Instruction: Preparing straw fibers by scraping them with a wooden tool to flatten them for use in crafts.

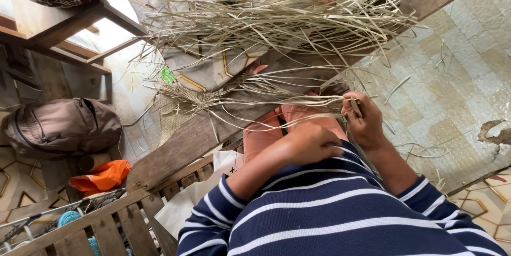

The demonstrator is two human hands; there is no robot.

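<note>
Low in the frame, the right hand (364,123) is pinching a pale strip (355,108) between thumb and fingers, while the left hand (314,143) is lying curled on the lap, fingers pressed together. Keeping that strip taut and flat would serve best, I judge. Beyond, loose strips (277,19) are fanning over the plank (213,123) toward the frame's top.
</note>
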